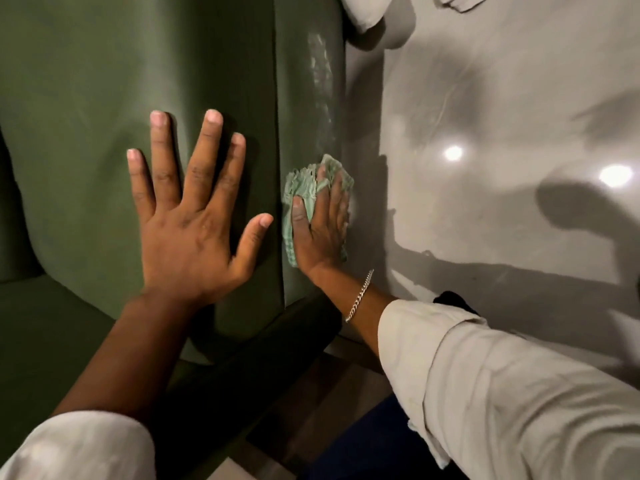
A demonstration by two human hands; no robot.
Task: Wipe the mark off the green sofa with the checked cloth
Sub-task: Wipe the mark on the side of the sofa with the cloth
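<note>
Dim room, grey glossy floor on the right with two lamp reflections and hard shadows; green sofa fills the left half.

Left hand: flat on the sofa's broad panel, palm down, fingers spread wide, holding nothing. Reads as a brace only.

Seam, then the narrow side panel of the sofa next to the floor. Mark: pale, chalky streak on that panel, long axis running along the panel's length, up the frame away from the person.

Right hand: pressed against the same narrow panel, checked cloth bunched under the palm, fingers lying close together over it and pinning it to the fabric. Cloth bulges out past the fingertips and along the thumb side. Chain bracelet at the wrist, pale rolled sleeve behind.

Key relation: the mark lies straight ahead of the right fingertips, on the same panel, with the visible bulk of it well apart from the cloth; its lower faint end comes near the cloth's top edge. Right hand is the nearer one.

Judgement: the bulk of the mark is still unwiped. Next stroke should push the cloth forward along the mark's long axis, keeping pressure on.
</note>
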